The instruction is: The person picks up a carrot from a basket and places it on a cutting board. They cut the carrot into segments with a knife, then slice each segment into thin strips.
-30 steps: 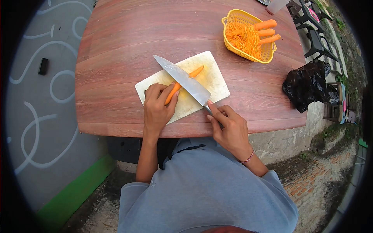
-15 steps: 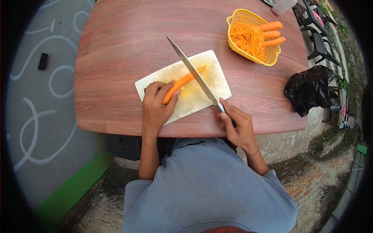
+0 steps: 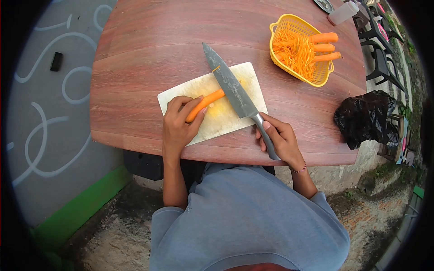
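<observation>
On the white cutting board, stained yellow in the middle, lies a peeled carrot. My left hand presses it near its thick end, fingers wrapped over it. My right hand grips the metal handle of a large kitchen knife. The broad side of the blade faces up, and it covers the carrot's thin end. A small orange piece of carrot sticks to the blade. A small pale bit sits on the board beside the carrot.
A yellow plastic basket at the back right holds shredded carrot and several whole carrots. A black plastic bag rests at the table's right edge. Beyond the basket stands a clear bottle. The wooden table carries everything.
The knife has turned from edge-on to showing its broad side, and its handle swung toward me. An orange piece now shows on the blade. My left hand still holds the carrot.
</observation>
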Available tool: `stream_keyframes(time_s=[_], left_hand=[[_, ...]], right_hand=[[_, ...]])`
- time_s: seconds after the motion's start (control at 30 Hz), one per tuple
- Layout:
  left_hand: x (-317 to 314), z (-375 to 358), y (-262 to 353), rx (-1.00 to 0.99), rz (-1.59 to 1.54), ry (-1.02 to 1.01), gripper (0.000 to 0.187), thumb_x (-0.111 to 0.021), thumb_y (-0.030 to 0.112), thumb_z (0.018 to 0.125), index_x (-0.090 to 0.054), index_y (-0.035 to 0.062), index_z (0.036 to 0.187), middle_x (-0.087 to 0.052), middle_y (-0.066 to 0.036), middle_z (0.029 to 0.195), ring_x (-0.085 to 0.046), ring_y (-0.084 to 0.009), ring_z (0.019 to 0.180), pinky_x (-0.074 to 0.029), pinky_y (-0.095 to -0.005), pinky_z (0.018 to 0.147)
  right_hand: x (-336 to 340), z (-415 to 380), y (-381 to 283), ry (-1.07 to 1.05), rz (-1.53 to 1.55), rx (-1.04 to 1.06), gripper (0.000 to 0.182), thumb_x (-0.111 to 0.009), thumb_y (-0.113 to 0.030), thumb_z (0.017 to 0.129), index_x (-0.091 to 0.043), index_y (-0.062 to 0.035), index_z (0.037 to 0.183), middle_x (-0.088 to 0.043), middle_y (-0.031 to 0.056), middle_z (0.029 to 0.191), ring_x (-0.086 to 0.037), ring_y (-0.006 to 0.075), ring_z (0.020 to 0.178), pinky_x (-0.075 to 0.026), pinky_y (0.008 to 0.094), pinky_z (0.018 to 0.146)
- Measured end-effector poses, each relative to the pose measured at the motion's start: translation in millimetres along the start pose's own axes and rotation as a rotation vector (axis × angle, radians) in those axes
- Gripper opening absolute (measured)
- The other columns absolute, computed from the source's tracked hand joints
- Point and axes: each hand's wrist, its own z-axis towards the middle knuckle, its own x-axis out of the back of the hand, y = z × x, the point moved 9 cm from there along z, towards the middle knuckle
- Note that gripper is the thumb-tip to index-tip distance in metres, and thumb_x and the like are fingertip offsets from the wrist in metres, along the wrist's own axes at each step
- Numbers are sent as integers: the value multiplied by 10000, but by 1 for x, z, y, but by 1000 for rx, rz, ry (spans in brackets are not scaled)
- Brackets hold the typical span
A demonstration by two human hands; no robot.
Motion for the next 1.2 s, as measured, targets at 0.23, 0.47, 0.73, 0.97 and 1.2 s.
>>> stream_keyframes(time_s=[0.23,0.47,0.73,0.97,1.2], left_hand=[[-1,-1,-2,13,-9,-6,313,-850,81,862,-786,22,1162,-670,-116,998,-666,-287,907,-550,-399,805],[-1,0,-1,0,-18,-14,297,-841,99,876,-785,18,1157,-670,-117,994,-664,-285,905,-550,-395,808],[0,-1,-1,-6,-17,-10,292,-834,101,884,-783,11,1157,-664,-122,1004,-659,-284,911,-542,-393,811],[-1,-1,-1,-8,-10,-25,296,-832,97,883,-785,9,1161,-655,-117,993,-652,-280,914,-534,-391,814],[0,-2,-1,-14,-10,-12,296,-833,94,878,-787,12,1158,-655,-113,991,-649,-277,917,-532,-392,816]], right_hand=[[0,2,6,-3,73,-25,461,-462,-243,1163,-564,24,1524,-650,53,876,-627,111,631,-519,270,608],[-1,0,6,31,67,-8,455,-456,-237,1165,-560,13,1531,-650,53,871,-624,111,615,-519,268,595],[-1,2,7,7,62,-61,456,-463,-239,1164,-552,-5,1546,-639,45,844,-615,108,608,-512,267,586],[-2,2,6,20,-23,-71,444,-469,-232,1161,-572,-12,1533,-623,34,799,-596,105,590,-500,273,575],[2,5,6,3,83,-114,440,-477,-250,1159,-605,20,1482,-640,49,789,-598,105,573,-500,273,550]])
